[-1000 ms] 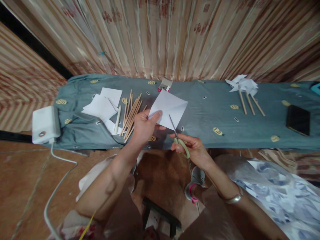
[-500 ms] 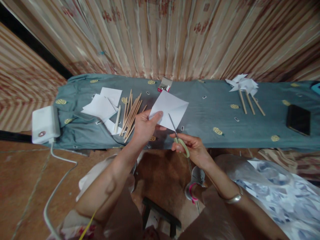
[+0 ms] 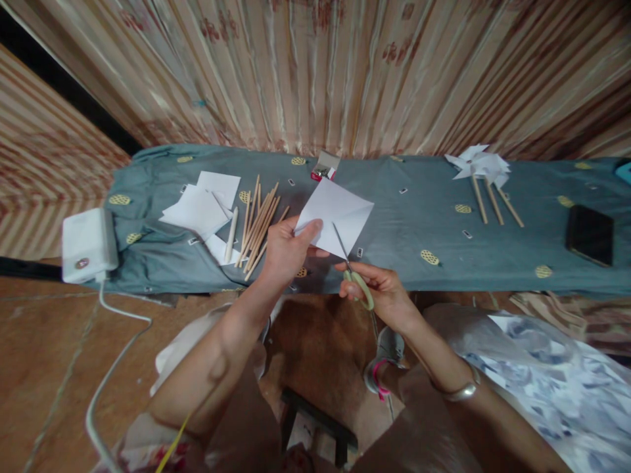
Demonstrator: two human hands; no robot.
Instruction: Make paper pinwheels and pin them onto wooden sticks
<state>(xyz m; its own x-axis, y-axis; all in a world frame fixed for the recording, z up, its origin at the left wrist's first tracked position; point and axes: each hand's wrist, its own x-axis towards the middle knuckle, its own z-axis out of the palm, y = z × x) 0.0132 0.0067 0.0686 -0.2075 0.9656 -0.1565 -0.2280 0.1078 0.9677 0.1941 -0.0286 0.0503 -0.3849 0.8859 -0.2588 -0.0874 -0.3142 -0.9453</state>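
Leftmost, a white box (image 3: 89,244) with a cable (image 3: 125,314) sits at the left end of the worktop (image 3: 394,266), by its front corner. Next come loose papers (image 3: 197,209), a white tube (image 3: 231,236) touching them, and a heap of sticks (image 3: 261,226). Just right of the sticks, the left hand (image 3: 286,253) has its fingers closed on the sheet (image 3: 338,203), thumb on top and the others underneath. That sheet is held over the middle of the worktop, towards the front edge; a small carton (image 3: 325,167) lies beyond it, near the back edge. The right hand (image 3: 379,292) has its fingers curled round the handles of the scissors (image 3: 362,289), whose tip points from the sheet's near corner towards its middle. I cannot tell how far the blades are parted. Further right, pinwheels (image 3: 478,164) lie at the back edge and a phone (image 3: 589,235) near the right end.

As I judge it, a cut carried too far would reach the centre and split the sheet; a loose left grip could let it twist and send the line astray. The left thumb, too, is near the tip.

Compared with half a second ago, hardly anything differs: both hands keep their pose, and the slight shift looks like the camera's.
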